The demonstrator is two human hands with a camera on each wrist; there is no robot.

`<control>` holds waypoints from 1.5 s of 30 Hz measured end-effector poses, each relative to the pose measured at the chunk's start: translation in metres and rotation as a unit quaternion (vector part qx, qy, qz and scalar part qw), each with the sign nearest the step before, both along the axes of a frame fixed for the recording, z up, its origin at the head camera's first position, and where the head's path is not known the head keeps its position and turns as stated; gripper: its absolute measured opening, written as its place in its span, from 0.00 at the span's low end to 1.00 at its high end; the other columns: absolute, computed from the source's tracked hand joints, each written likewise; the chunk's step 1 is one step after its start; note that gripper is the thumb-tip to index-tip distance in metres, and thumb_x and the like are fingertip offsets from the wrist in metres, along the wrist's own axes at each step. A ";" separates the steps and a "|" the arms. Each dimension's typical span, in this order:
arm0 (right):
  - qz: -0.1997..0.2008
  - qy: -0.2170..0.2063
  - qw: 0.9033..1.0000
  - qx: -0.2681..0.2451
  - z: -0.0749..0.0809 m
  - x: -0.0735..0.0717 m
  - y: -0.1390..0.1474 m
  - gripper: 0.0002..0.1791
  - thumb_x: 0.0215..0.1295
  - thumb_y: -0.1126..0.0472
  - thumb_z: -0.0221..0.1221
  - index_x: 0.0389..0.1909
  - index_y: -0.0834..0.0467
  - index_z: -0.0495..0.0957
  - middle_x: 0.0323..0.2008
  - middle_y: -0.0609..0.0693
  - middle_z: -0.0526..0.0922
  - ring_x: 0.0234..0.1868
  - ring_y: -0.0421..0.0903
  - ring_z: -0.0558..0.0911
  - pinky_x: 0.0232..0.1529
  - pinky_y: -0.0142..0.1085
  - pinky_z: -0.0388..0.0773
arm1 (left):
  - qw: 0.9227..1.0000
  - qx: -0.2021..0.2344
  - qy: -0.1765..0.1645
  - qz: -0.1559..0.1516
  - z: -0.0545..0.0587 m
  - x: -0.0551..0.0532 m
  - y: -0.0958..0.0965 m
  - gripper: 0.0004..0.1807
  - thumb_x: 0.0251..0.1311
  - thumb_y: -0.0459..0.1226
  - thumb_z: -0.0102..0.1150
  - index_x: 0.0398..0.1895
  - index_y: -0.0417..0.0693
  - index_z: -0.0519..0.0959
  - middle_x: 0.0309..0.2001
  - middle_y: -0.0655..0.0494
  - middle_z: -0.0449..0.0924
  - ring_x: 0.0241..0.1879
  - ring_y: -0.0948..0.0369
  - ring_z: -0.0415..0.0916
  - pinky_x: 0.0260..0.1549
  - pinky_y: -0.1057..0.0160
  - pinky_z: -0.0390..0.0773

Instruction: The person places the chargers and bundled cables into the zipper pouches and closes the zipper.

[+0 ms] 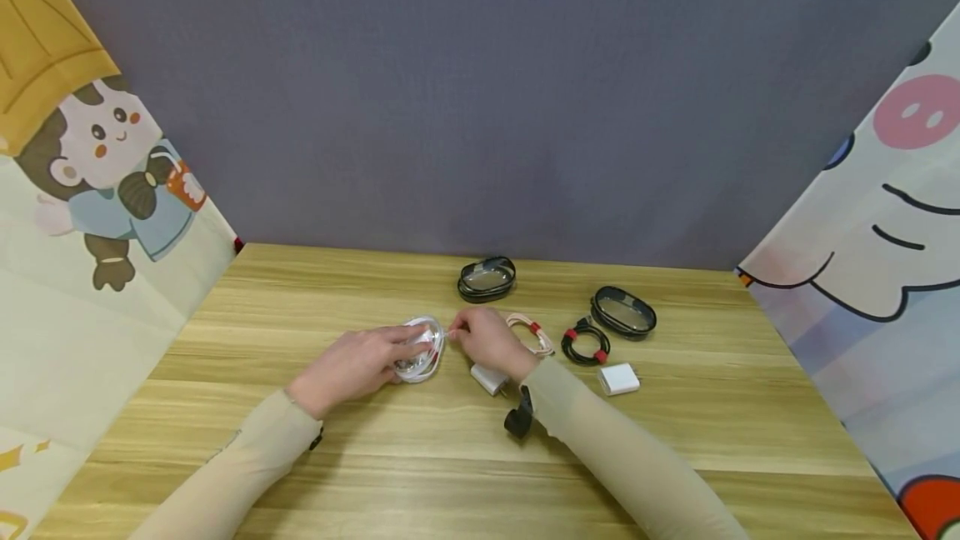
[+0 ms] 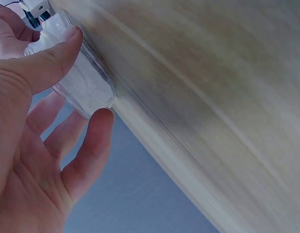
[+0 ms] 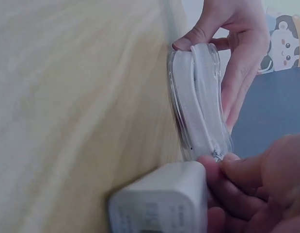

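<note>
A clear oval case (image 1: 420,350) with a white coiled cable inside lies on the wooden table (image 1: 375,457). My left hand (image 1: 411,343) holds it from the left; thumb and fingers clasp the clear case (image 2: 84,82) in the left wrist view. My right hand (image 1: 456,331) pinches a small metal pull (image 3: 217,155) at the right end of the clear case (image 3: 200,102). A white charger block (image 1: 489,378) lies just under my right hand, and the same charger block (image 3: 162,199) fills the near corner of the right wrist view.
Right of my hands lie a pale cable with red ties (image 1: 534,332), a black cable coil with red ties (image 1: 586,346) and a second white charger (image 1: 618,378). Two dark oval cases (image 1: 487,278) (image 1: 623,312) sit farther back. Patterned screens flank the table.
</note>
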State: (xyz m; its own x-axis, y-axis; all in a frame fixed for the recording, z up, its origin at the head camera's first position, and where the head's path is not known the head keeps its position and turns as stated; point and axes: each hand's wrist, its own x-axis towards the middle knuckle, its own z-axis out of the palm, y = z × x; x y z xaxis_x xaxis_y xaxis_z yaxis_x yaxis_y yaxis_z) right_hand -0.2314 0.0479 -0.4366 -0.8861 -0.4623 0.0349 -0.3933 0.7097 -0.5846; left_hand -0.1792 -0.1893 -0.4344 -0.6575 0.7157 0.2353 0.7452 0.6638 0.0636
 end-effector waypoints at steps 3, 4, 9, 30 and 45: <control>0.005 -0.021 1.000 0.007 0.003 0.000 -0.002 0.08 0.72 0.62 0.57 0.32 0.55 0.80 0.26 0.44 0.82 0.24 0.39 0.76 0.29 0.33 0.75 | 1.000 -0.002 0.001 0.004 0.000 0.000 0.000 0.35 0.50 0.40 0.76 0.65 0.58 0.77 0.69 0.51 0.70 0.52 0.49 0.81 0.42 0.51 0.84; 0.007 -0.026 1.000 0.009 0.004 0.001 -0.002 0.09 0.73 0.63 0.56 0.32 0.55 0.80 0.25 0.44 0.82 0.22 0.39 0.76 0.27 0.33 0.74 | 1.000 -0.003 0.002 0.005 0.000 0.000 0.000 0.35 0.50 0.40 0.76 0.65 0.58 0.77 0.69 0.52 0.70 0.52 0.49 0.81 0.42 0.50 0.84; 0.005 -0.035 0.999 0.017 0.007 0.001 -0.003 0.09 0.74 0.62 0.55 0.31 0.55 0.79 0.23 0.43 0.82 0.21 0.39 0.75 0.25 0.32 0.73 | 1.000 -0.004 0.008 0.013 0.000 0.000 0.002 0.35 0.49 0.41 0.77 0.65 0.58 0.78 0.69 0.52 0.70 0.52 0.49 0.81 0.40 0.50 0.84; -0.001 -0.183 0.979 -0.089 0.006 0.005 0.001 0.08 0.72 0.69 0.51 0.35 0.63 0.79 0.24 0.51 0.84 0.22 0.47 0.84 0.24 0.36 0.82 | 0.999 -0.012 -0.001 0.039 0.001 0.001 0.009 0.34 0.49 0.42 0.76 0.64 0.56 0.79 0.68 0.51 0.71 0.44 0.46 0.84 0.37 0.49 0.85; 0.008 -0.186 0.976 -0.109 0.001 0.003 0.004 0.07 0.73 0.69 0.52 0.37 0.64 0.78 0.26 0.51 0.84 0.24 0.47 0.84 0.25 0.36 0.83 | 0.998 -0.008 0.008 0.056 0.000 -0.001 0.011 0.36 0.49 0.44 0.77 0.66 0.56 0.77 0.68 0.51 0.71 0.55 0.48 0.78 0.40 0.47 0.84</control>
